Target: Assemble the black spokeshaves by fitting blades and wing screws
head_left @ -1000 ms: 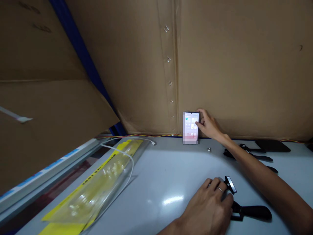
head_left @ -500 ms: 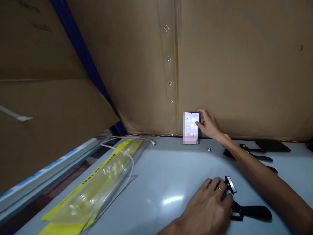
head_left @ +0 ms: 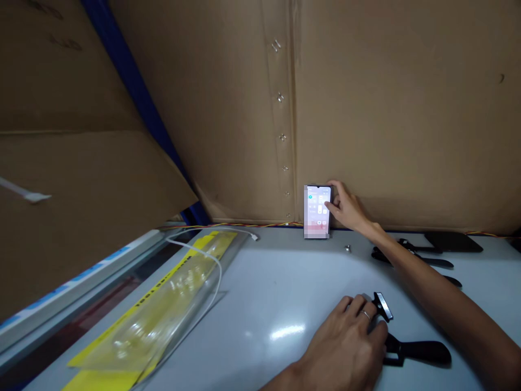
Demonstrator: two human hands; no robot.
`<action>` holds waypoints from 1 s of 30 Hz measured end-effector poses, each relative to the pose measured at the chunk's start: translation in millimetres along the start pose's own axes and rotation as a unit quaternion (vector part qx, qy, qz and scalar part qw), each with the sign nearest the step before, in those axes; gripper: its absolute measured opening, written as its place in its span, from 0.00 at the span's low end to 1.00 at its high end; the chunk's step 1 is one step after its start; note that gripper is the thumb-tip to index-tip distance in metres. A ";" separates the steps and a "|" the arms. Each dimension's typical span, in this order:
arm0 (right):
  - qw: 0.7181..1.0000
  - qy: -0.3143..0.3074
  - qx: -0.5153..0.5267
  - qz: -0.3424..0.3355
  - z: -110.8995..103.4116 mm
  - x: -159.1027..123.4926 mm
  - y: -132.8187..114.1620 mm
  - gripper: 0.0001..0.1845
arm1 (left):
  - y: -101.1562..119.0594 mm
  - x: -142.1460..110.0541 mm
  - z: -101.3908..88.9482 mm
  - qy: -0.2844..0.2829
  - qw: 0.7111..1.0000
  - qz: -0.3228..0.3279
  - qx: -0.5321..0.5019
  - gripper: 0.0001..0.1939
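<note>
A smartphone (head_left: 317, 212) with a lit screen stands upright on the table against the cardboard wall. My right hand (head_left: 345, 205) pinches its upper right edge, thumb at the screen side and fingers at the top. Lower down, my left hand (head_left: 350, 339), wearing a ring, rests on the table with fingers curled. A black tool head with a shiny metal edge (head_left: 383, 307) sticks out between its fingers and thumb; the rest of that tool is hidden by the hand. Beside the thumb lies a black handle with a rectangular opening (head_left: 423, 353), its left end covered by the hand.
A clear plastic sleeve with yellow card (head_left: 163, 304) lies at left, a white charging cable (head_left: 222, 271) across it. Several black-handled tools (head_left: 437, 263) and a flat black piece (head_left: 453, 241) sit behind my right forearm. A small metal piece (head_left: 347, 248) lies near the phone.
The view has shifted very slightly. Both hands, the phone and the black tools keep the same places.
</note>
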State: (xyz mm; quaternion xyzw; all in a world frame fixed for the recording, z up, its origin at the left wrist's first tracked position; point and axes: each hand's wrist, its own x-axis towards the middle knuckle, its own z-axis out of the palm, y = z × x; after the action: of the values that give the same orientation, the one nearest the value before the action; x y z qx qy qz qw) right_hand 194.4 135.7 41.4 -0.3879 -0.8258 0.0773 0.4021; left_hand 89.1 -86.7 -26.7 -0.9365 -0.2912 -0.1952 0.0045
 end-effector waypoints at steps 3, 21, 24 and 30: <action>1.000 0.001 -0.002 -0.001 0.4 0.1 0.7 0.27 | 0.5 -0.1 -1.5 -0.002 1.000 0.000 -0.001 0.06; 1.000 -0.002 0.003 0.004 -0.6 0.1 -1.8 0.27 | 0.5 -0.6 0.3 0.005 1.000 -0.002 0.001 0.05; 1.000 -0.002 0.002 0.005 -0.8 0.2 -1.5 0.27 | 0.3 -0.7 0.5 0.005 1.000 -0.003 -0.005 0.05; 1.000 -0.005 0.003 0.007 -0.9 0.3 -2.1 0.27 | 0.1 -0.4 0.6 0.002 1.000 -0.002 -0.005 0.06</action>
State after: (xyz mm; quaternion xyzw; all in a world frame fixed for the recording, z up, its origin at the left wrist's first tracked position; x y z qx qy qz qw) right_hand 193.8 134.3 43.1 -0.3922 -0.8247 0.0843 0.3987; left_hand 89.0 -86.9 -27.3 -0.9356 -0.2925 -0.1980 0.0001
